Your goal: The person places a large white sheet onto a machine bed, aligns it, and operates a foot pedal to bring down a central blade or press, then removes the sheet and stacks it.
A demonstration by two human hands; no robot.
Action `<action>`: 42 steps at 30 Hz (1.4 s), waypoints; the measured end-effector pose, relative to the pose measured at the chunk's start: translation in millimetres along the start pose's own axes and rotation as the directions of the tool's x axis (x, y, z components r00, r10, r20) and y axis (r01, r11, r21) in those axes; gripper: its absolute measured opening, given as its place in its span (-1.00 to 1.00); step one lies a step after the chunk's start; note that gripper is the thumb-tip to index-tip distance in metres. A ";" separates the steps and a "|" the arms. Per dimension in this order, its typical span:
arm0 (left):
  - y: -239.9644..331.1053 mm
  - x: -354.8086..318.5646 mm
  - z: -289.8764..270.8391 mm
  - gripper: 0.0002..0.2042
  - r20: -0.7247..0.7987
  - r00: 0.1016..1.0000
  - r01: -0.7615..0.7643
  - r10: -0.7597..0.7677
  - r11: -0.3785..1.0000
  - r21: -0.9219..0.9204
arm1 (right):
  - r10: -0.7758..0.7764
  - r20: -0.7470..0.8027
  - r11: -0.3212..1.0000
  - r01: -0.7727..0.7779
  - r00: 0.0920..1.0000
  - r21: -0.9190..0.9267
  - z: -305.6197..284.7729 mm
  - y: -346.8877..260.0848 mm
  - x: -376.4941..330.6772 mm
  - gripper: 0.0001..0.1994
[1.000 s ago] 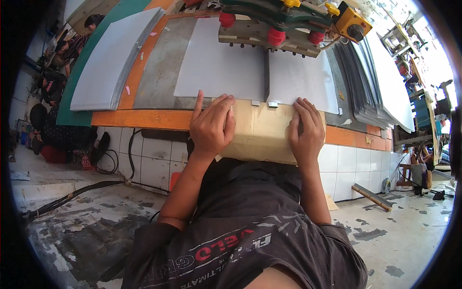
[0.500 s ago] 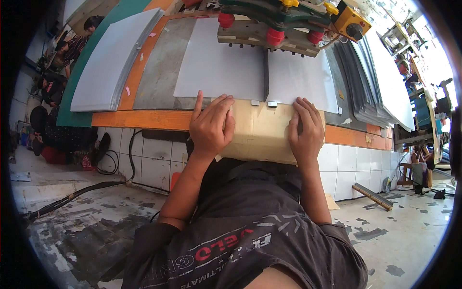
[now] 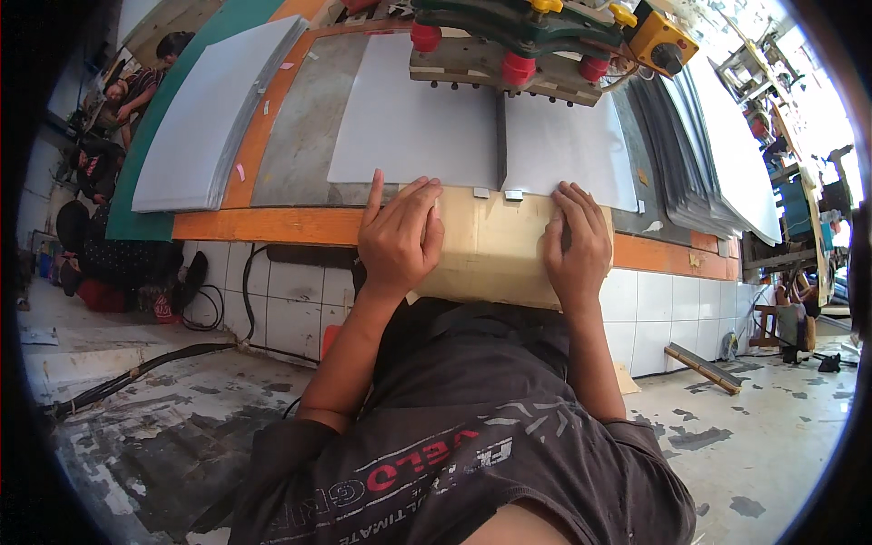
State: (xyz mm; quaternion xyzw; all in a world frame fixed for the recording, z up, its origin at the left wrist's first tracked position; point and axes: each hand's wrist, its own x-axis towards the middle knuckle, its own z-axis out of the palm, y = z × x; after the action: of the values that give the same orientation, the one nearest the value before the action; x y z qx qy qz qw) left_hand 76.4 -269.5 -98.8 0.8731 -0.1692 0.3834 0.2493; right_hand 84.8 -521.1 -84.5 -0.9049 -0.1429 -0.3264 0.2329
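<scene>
1. My left hand (image 3: 400, 232) is open, palm down, its fingertips at the near edge of a flat white sheet (image 3: 427, 127).
2. My right hand (image 3: 579, 238) rests likewise, closed on nothing.
3. Under both, a tan cardboard-like panel (image 3: 495, 250) overhangs the front edge of the orange-edged bench (image 3: 272, 225).
4. The sheet lies just behind that edge, crossed by a dark narrow strip (image 3: 503, 141).
5. A white sheet stack (image 3: 213, 123) stands towards the bench's left edge.

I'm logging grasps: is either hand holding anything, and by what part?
Nothing looks gripped: the left hand and right hand rest on the tan panel, fingertips near the close edge of the white sheeting.
</scene>
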 end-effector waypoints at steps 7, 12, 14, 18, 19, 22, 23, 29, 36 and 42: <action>0.7 0.6 -1.0 -0.69 0.044 0.999 0.019 -0.019 1.000 0.016 | 0.013 0.012 1.000 -0.014 1.000 0.008 -0.7 -0.2 -0.7 -0.68; 6.1 6.4 -5.5 -0.61 0.177 0.984 -0.017 -0.004 0.993 0.121 | -0.016 0.090 1.000 0.018 0.996 -0.024 -6.9 -5.5 3.7 -0.59; 6.1 6.9 -5.4 -0.59 0.222 0.975 -0.030 -0.005 0.988 0.151 | -0.051 0.152 0.992 0.068 0.987 -0.103 -9.2 -5.2 4.0 -0.56; 5.9 6.5 -5.1 -0.59 0.287 0.958 -0.035 -0.017 0.984 0.174 | -0.043 0.174 0.995 0.058 0.984 -0.086 -7.9 -3.3 3.3 -0.57; 5.9 6.1 -4.8 -0.59 0.299 0.954 -0.028 -0.025 0.984 0.174 | -0.039 0.172 0.995 0.054 0.984 -0.082 -8.2 -3.6 3.2 -0.57; 6.5 7.7 -5.5 -0.60 0.300 0.954 -0.023 -0.028 0.986 0.165 | -0.035 0.172 0.995 0.049 0.985 -0.082 -8.6 -4.8 4.2 -0.58; 6.3 7.7 -5.4 -0.60 0.300 0.954 -0.022 -0.029 0.986 0.165 | -0.033 0.171 0.995 0.048 0.985 -0.087 -8.5 -5.1 4.5 -0.59; 5.4 8.5 -4.9 -0.61 0.289 0.957 -0.019 -0.027 0.988 0.153 | -0.033 0.171 0.996 0.046 0.985 -0.073 -7.5 -5.4 5.5 -0.59; 6.7 9.9 -6.6 -0.60 0.299 0.954 -0.019 -0.029 0.987 0.158 | -0.035 0.171 0.995 0.050 0.985 -0.081 -6.7 -4.6 4.8 -0.61; 6.9 8.3 -6.3 -0.60 0.301 0.953 -0.018 -0.030 0.988 0.156 | -0.026 0.167 0.996 0.040 0.986 -0.085 -7.0 -5.8 3.8 -0.61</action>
State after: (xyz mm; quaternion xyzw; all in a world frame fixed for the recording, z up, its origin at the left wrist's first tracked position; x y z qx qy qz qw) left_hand 74.8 -272.4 -86.8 0.9389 -0.1719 0.2566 0.1519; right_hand 81.6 -519.3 -75.4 -0.9358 -0.1623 -0.2596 0.1746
